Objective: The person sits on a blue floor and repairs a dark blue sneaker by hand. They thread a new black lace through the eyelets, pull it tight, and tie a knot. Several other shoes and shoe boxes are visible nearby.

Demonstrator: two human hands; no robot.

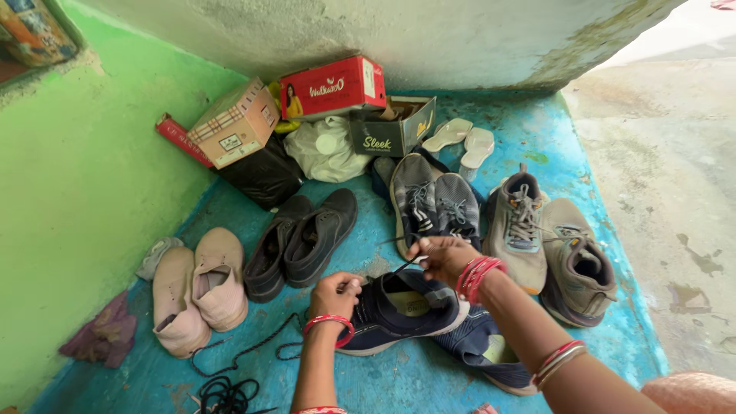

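A navy sneaker (402,310) lies on the blue floor in front of me, its mate (483,351) just behind and to the right. My left hand (335,295) pinches a dark lace at the sneaker's left side. My right hand (443,259) hovers over the sneaker's top and holds the other end of the lace, pulled taut. Both wrists wear red bangles.
Around lie beige slip-ons (199,287), black shoes (303,241), grey sneakers (433,203), tan trainers (548,241), white sandals (464,142). Shoe boxes (333,88) and bags stand against the back wall. Loose black laces (230,383) lie near left. A green wall (84,169) borders the left.
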